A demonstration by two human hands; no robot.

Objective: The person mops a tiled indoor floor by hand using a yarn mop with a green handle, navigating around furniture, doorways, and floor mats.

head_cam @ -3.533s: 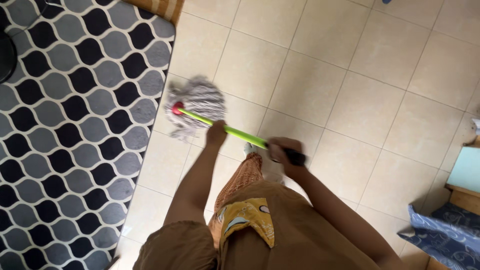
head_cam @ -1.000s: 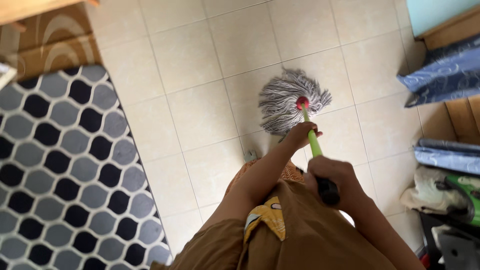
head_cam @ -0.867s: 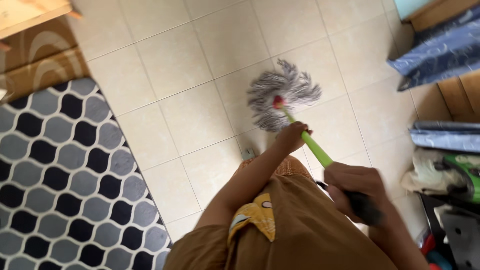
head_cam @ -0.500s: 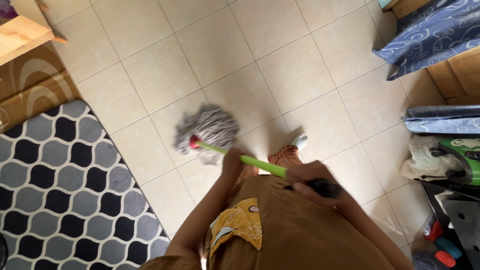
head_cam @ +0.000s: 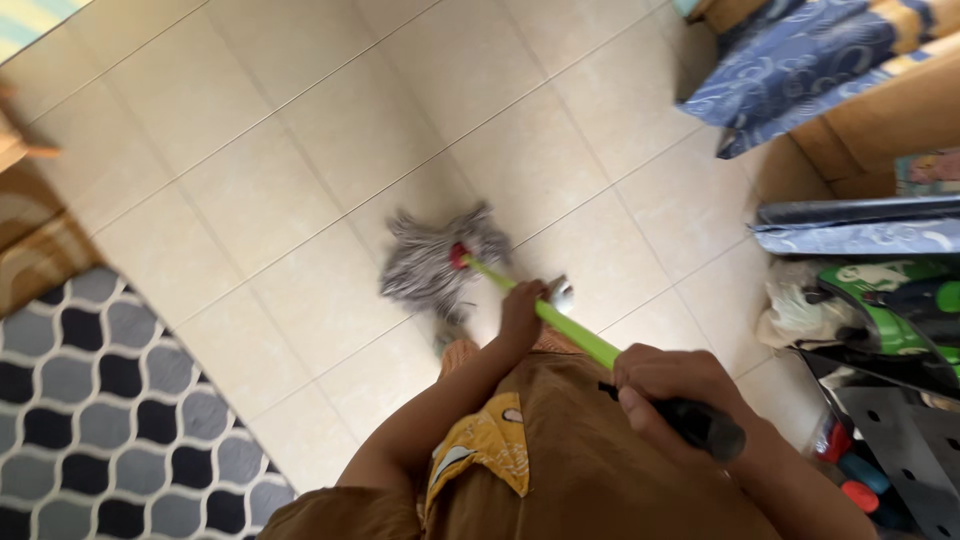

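Both hands grip a string mop on the tiled floor.

Left hand (head_cam: 522,312) wraps the green handle (head_cam: 560,325) low down; right hand (head_cam: 668,392) clenches its black grip (head_cam: 712,430). The grey mop head (head_cam: 432,262) rests on beige tiles (head_cam: 300,180), near a patterned rug (head_cam: 90,400).

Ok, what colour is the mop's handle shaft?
Bright lime green on the mop handle, with a black end grip, clearest in the head view.

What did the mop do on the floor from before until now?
The grey mop head swept across the tiled floor: first beside the patterned rug, then out to the right, and now it sits near the person's feet. The left hand and right hand stayed gripping the green handle throughout.
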